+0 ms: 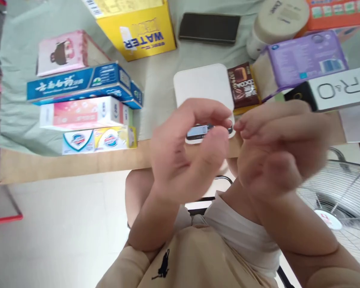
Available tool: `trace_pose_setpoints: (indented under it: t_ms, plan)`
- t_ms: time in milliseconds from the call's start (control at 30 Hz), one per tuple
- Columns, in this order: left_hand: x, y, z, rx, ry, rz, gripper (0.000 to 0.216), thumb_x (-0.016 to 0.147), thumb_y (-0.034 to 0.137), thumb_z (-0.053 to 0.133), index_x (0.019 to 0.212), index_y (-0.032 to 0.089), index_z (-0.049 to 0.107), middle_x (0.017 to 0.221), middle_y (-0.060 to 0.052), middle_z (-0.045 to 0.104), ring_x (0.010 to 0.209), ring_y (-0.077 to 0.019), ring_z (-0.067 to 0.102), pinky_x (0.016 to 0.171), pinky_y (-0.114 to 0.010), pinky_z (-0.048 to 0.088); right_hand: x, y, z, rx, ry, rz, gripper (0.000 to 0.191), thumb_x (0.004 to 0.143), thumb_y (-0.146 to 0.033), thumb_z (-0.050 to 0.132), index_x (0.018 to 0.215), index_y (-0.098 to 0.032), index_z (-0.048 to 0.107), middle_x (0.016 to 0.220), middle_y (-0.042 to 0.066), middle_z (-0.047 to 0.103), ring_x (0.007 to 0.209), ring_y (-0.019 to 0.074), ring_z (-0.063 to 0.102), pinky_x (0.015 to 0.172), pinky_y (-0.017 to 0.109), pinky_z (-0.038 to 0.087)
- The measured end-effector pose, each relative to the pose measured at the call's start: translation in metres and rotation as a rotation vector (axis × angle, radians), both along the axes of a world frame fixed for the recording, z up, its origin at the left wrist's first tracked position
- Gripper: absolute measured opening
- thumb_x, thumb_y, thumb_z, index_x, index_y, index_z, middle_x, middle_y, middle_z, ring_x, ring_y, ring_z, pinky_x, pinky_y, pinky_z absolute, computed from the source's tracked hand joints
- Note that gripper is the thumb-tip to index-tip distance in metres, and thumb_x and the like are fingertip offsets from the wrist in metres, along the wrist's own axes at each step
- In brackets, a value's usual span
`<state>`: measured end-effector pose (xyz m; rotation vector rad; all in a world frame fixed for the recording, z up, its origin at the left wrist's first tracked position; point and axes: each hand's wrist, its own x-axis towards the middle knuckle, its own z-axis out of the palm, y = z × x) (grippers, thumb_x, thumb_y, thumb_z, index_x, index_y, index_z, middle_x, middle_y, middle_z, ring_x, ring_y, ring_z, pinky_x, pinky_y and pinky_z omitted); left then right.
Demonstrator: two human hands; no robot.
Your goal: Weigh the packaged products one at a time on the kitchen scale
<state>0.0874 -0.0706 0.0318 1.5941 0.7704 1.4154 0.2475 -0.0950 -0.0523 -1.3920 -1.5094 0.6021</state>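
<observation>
Left hand and right hand, fingers curled, empty, block scale; 4 stacked boxes beside.

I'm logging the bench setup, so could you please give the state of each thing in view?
scale: display lit, visible platform bare.
phone: lying flat, screen dark.
white jar: lid on.
fan: running or not, cannot tell.
left hand: fingers curled, blurred, grip unclear.
right hand: fingers curled, blurred, grip unclear.
</observation>
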Motion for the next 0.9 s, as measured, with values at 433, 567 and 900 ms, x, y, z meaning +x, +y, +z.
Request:
trace_pose_setpoints:
  t_ms: [433, 567, 900]
  plan:
    - [-0.198, 0.016, -0.041, -0.042, 0.242, 0.657, 0.042, 0.095, 0.040, 0.068, 0.063, 0.019, 0.050, 0.061, 0.004, 0.046, 0.063, -0.0081, 0.051, 0.061, -0.035, 0.050, -0.174, 0.033, 0.023, -0.137, -0.118, 0.402, 0.023, 0.090, -0.032, 0.053, 0.111, -0.023, 0.056, 0.118, 0.009, 0.063, 0.107, 0.0206, 0.064, 0.088, 0.042, 0.061]
    - [-0.260, 0.015, -0.075, -0.122, 0.384, 0.829, 0.054, 0.087, 0.057, 0.076, 0.067, 0.020, 0.043, 0.065, 0.001, 0.035, 0.071, -0.0110, 0.045, 0.072, -0.042, 0.051, -0.194, 0.031, 0.008, -0.239, -0.186, 0.373, 0.043, 0.084, -0.027, 0.059, 0.126, -0.022, 0.050, 0.137, 0.016, 0.052, 0.128, 0.0272, 0.059, 0.099, 0.051, 0.060]
    - [-0.283, 0.014, -0.080, -0.089, 0.387, 0.589, 0.044, 0.086, 0.057, 0.077, 0.076, 0.021, 0.055, 0.071, 0.004, 0.052, 0.071, -0.0098, 0.051, 0.061, -0.034, 0.050, -0.202, 0.041, -0.003, -0.241, -0.315, 0.294, 0.055, 0.077, -0.027, 0.067, 0.129, -0.022, 0.050, 0.133, 0.016, 0.056, 0.127, 0.0326, 0.055, 0.099, 0.056, 0.058]
